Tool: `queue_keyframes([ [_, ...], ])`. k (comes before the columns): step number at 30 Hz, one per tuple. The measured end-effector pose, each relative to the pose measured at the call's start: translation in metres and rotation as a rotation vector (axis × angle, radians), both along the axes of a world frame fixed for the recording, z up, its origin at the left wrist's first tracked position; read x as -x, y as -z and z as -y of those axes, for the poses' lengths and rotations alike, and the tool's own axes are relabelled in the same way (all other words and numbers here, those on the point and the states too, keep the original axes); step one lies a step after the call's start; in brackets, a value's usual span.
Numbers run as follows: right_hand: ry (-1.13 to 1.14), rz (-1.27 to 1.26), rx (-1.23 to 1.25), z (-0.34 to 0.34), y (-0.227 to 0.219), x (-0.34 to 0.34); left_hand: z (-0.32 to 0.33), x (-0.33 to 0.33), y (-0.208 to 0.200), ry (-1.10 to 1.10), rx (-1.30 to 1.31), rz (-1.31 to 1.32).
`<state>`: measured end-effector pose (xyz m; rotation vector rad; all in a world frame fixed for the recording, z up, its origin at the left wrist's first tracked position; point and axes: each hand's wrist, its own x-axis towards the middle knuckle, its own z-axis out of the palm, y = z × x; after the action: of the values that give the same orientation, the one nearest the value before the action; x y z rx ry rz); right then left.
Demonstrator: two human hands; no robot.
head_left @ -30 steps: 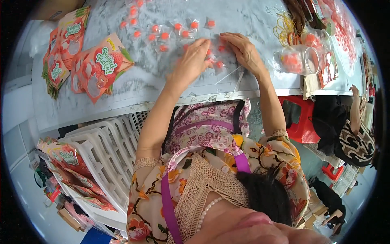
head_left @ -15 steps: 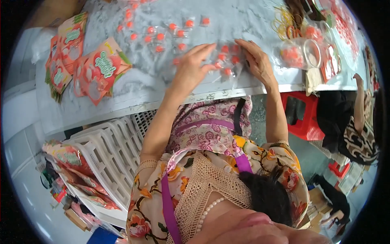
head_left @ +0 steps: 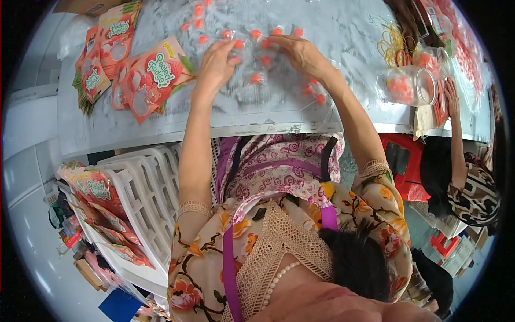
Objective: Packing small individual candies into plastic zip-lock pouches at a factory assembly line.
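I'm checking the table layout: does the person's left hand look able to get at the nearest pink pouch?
Probably yes: the left hand is just right of the nearest pink pouch, which has nothing visible covering it or standing between them.

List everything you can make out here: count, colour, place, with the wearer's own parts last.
table: one, grey-white, across the top
wrapped pieces: over a dozen, orange-red in clear wrap, mid-table
printed pouches: several, red-pink and green, table left
clear jars: two, orange-red contents, table right
rubber bands: a bunch, yellow, beyond the jars
cardboard box: one, brown, top left
plastic crates: several, white, lower left
crate pouches: several, red, on the crates
red stool: one, red, right below the table
co-worker's hand: one, bare, table right
apron: one, pink-purple, centre
left hand: one, bare, at the pieces
right hand: one, bare, at the pieces
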<state>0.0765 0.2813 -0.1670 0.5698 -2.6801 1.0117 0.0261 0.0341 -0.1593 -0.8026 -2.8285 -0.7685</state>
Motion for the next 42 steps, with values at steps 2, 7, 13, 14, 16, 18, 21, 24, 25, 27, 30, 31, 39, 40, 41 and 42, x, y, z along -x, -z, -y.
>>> queue_keyframes([
  [2, -0.021, 0.017, -0.092, 0.0, 0.005, 0.004, 0.003, 0.0, 0.001, 0.032, -0.002, 0.043],
  [7, -0.002, 0.204, 0.066, 0.001, -0.001, 0.001, 0.003, -0.007, -0.026, -0.023, -0.067, 0.538],
  [13, -0.032, 0.224, 0.046, 0.001, -0.002, 0.006, 0.004, 0.008, -0.006, 0.083, -0.049, 0.375],
  [14, -0.032, 0.225, 0.046, 0.0, -0.003, 0.006, 0.005, 0.01, -0.006, 0.083, -0.05, 0.376],
  [16, -0.026, 0.23, 0.075, -0.003, -0.004, 0.005, 0.006, 0.011, -0.006, 0.051, -0.052, 0.437],
  [18, 0.027, 0.171, 0.123, -0.011, -0.001, 0.007, 0.004, 0.01, -0.01, 0.065, -0.057, 0.467],
  [21, 0.177, -0.019, 0.044, -0.023, 0.002, 0.015, 0.001, 0.007, -0.012, 0.093, -0.003, 0.425],
  [24, 0.26, -0.142, -0.131, -0.036, 0.009, 0.017, -0.008, -0.001, -0.017, 0.147, 0.079, 0.316],
  [25, 0.236, -0.136, -0.177, -0.04, 0.013, 0.016, -0.013, -0.004, -0.019, 0.178, 0.102, 0.28],
  [27, 0.215, -0.106, -0.172, -0.04, 0.011, 0.01, -0.02, -0.009, -0.027, 0.161, 0.148, 0.351],
  [30, 0.173, -0.044, -0.153, -0.038, 0.006, -0.006, -0.026, -0.012, -0.025, 0.148, 0.197, 0.414],
  [31, 0.152, -0.012, -0.138, -0.037, 0.003, -0.012, -0.027, -0.014, -0.022, 0.152, 0.202, 0.406],
  [39, 0.089, 0.033, -0.116, -0.037, -0.013, -0.046, -0.066, -0.054, -0.04, 0.202, 0.169, 0.488],
  [40, 0.076, 0.058, -0.136, -0.038, -0.015, -0.048, -0.072, -0.058, -0.043, 0.186, 0.202, 0.546],
  [41, 0.072, 0.056, -0.137, -0.038, -0.016, -0.05, -0.075, -0.062, -0.038, 0.182, 0.2, 0.544],
  [42, 0.048, 0.061, -0.141, -0.04, -0.017, -0.051, -0.078, -0.067, -0.028, 0.189, 0.162, 0.481],
])
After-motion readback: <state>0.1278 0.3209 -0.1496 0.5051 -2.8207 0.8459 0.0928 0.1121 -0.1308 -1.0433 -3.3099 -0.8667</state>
